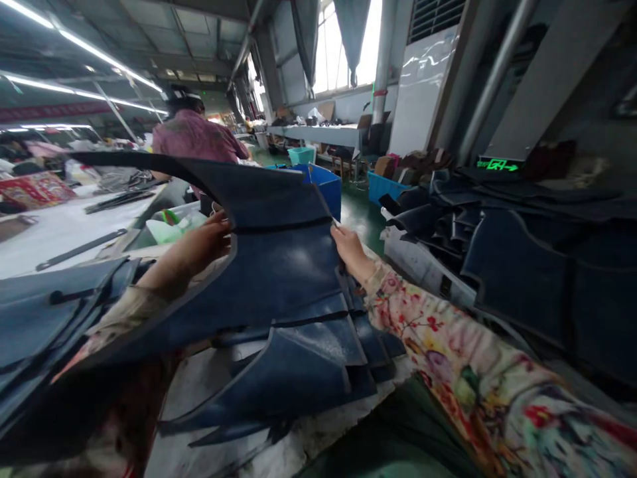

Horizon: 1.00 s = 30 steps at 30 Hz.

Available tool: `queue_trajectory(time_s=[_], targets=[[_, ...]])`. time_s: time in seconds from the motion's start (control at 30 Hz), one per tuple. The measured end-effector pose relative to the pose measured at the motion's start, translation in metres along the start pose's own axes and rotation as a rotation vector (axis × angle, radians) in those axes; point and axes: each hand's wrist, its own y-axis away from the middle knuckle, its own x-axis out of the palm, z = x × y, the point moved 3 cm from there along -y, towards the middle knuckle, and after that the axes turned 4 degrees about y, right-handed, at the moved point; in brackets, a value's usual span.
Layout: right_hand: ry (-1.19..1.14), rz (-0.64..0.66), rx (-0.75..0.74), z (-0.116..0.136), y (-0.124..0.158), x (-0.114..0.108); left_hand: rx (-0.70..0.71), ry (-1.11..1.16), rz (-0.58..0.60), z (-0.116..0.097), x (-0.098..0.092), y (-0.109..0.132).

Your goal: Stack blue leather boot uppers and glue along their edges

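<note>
Between my two hands, a large dark blue cut panel (283, 265) is held up, with curved edges, a pale trim and a black strip across it. It looks like leather or coated fabric. My left hand (215, 234) grips its left edge, fingers partly hidden behind it. At the right edge my right hand (349, 249) pinches the panel between thumb and fingers. Below it, a stack of similar blue panels (303, 358) lies overlapping on a pale surface in front of me.
More blue panels (60, 305) lie at the left, near a white table (74, 229) with a dark strap (82, 249). A big pile of panels (527, 265) fills the right side. Blue bins (385, 188) stand on the floor ahead. A person in a pink shirt (192, 136) sits ahead.
</note>
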Motion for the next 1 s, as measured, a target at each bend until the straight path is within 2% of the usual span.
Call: queue_trajectory(time_s=[0.07, 0.2, 0.27, 0.3, 0.37, 0.43, 0.53, 0.6, 0.7, 0.8, 0.9, 1.0], targets=[[0.123, 0.086, 0.074, -0.032, 0.008, 0.034, -0.11, 0.059, 0.132, 0.037, 0.006, -0.006], [0.259, 0.277, 0.173, -0.087, 0.03, 0.088, -0.507, 0.087, 0.359, 0.124, 0.012, 0.009], [0.313, 0.345, 0.185, -0.103, 0.036, 0.105, -0.529, 0.042, 0.415, 0.144, 0.017, 0.017], [0.333, 0.369, 0.182, -0.108, 0.036, 0.111, -0.466, 0.042, 0.433, 0.144, 0.024, 0.019], [0.365, 0.407, 0.173, -0.112, 0.034, 0.118, -0.26, 0.045, 0.465, 0.131, 0.048, 0.019], [0.387, 0.432, 0.166, -0.112, 0.029, 0.12, -0.045, -0.062, 0.494, 0.112, 0.085, 0.019], [0.401, 0.447, 0.156, -0.112, 0.023, 0.119, 0.173, -0.396, 0.36, 0.097, 0.15, 0.022], [0.401, 0.444, 0.161, -0.113, 0.022, 0.12, 0.178, -0.543, 0.265, 0.099, 0.192, 0.031], [0.389, 0.426, 0.188, -0.114, 0.021, 0.123, 0.08, -0.649, 0.296, 0.111, 0.238, 0.049], [0.355, 0.407, 0.213, -0.114, 0.02, 0.124, 0.044, -0.691, 0.319, 0.115, 0.256, 0.058], [0.302, 0.421, 0.241, -0.119, 0.015, 0.114, 0.031, -0.718, 0.331, 0.113, 0.257, 0.059], [0.264, 0.414, 0.268, -0.133, 0.007, 0.092, 0.043, -0.73, 0.315, 0.113, 0.256, 0.058]])
